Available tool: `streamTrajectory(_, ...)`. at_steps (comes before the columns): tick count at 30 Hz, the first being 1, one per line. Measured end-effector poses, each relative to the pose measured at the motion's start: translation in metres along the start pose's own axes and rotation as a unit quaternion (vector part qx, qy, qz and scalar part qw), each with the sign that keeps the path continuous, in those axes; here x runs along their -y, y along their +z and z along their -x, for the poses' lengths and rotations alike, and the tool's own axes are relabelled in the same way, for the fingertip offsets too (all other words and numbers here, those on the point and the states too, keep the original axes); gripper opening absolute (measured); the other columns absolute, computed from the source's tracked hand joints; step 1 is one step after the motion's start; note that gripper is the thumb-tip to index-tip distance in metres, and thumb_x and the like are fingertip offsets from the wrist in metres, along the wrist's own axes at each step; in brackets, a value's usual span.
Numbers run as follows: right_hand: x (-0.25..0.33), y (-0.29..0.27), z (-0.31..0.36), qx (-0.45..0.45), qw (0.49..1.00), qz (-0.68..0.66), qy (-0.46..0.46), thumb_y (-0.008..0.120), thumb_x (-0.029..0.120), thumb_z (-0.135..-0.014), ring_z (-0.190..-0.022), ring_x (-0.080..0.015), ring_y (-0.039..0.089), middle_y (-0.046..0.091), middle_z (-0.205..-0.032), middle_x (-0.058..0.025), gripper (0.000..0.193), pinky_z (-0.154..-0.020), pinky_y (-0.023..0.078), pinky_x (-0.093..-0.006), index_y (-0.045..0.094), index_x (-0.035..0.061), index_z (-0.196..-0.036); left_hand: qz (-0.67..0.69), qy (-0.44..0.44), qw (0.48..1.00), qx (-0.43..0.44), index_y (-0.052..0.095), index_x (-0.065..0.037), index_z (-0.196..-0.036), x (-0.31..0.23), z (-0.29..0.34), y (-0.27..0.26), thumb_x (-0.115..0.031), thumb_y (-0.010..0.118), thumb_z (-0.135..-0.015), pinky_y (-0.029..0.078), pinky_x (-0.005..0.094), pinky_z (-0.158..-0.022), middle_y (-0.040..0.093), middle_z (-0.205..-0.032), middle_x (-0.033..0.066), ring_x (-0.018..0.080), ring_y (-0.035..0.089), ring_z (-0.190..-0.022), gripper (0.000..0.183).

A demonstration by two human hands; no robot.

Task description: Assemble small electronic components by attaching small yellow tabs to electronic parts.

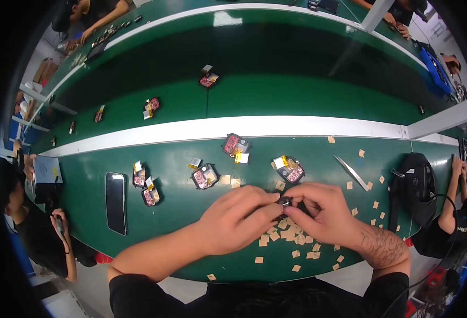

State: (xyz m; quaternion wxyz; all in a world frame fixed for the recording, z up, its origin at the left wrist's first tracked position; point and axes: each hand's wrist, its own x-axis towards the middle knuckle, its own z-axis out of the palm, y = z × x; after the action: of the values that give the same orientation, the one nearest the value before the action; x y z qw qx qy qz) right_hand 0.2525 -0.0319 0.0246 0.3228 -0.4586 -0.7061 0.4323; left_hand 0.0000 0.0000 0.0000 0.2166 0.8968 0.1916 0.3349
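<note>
Both hands meet over the green table, fingers closed on a small dark part (pixel 285 202) with a shiny top. My left hand (pixel 244 218) pinches it from the left, and my right hand (pixel 322 209) grips it from the right. Fingers cover most of the part, so its kind cannot be made out. Just beyond the hands lies an opened device housing (pixel 292 170) with a pink circuit board and a small silver battery on it. Below my right hand, many tan square pieces (pixel 293 234) are scattered and overlapping.
More opened housings (pixel 205 176) lie to the left and beyond the white rail (pixel 233 126). A smartphone (pixel 116 203) lies at left; white tweezers (pixel 351 173) and a black bag (pixel 416 185) are at right. Co-workers (pixel 37 228) sit at both sides and across the table.
</note>
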Motion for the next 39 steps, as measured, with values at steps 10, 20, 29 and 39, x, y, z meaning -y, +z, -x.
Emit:
streamTrajectory(10,-0.007,0.004,0.003,-0.096,0.982,0.098,-0.133,0.086,0.007,-0.087,-0.066,-0.0147,0.064,0.063,-0.097,-0.0052,0.027,-0.054,0.052,-0.0295,0.072,0.0041,-0.11,0.257,-0.309,0.915,-0.028,0.057,-0.001,-0.12,-0.014,-0.008,0.008,0.003,0.077,-0.093,0.053,0.0262,-0.063,0.062,-0.085,0.0056,0.0107,0.064,-0.071,0.033)
streamTrajectory(20,-0.008,0.014,0.004,-0.033,0.948,0.254,-0.188,0.085,0.008,-0.086,-0.066,-0.0189,0.065,0.059,-0.094,-0.0037,0.023,-0.053,0.053,-0.032,0.074,0.0056,-0.107,0.312,-0.381,0.869,-0.051,0.052,-0.001,-0.121,-0.016,-0.009,0.009,0.005,0.074,-0.096,0.049,0.022,-0.06,0.056,-0.08,0.0019,0.0039,0.055,-0.072,0.034)
streamTrajectory(29,-0.004,0.008,-0.001,-0.105,0.966,0.193,-0.138,0.08,0.011,-0.091,-0.077,-0.0256,0.072,0.065,-0.103,-0.0079,0.03,-0.06,0.059,-0.0341,0.07,0.0029,-0.119,0.322,-0.393,0.86,-0.05,0.055,0.0,-0.119,-0.015,-0.009,0.007,0.006,0.074,-0.097,0.051,0.0226,-0.062,0.058,-0.082,0.0022,0.0042,0.056,-0.074,0.03)
streamTrajectory(39,0.002,0.0,-0.004,0.001,1.0,-0.002,-0.009,0.078,0.005,-0.095,-0.08,-0.0217,0.075,0.073,-0.096,-0.0143,0.023,-0.068,0.061,-0.0324,0.068,-0.0017,-0.115,0.311,-0.346,0.884,-0.045,0.062,0.0,-0.119,-0.016,-0.003,0.009,0.003,0.076,-0.096,0.059,0.0249,-0.072,0.071,-0.096,0.0061,0.0079,0.069,-0.086,0.027)
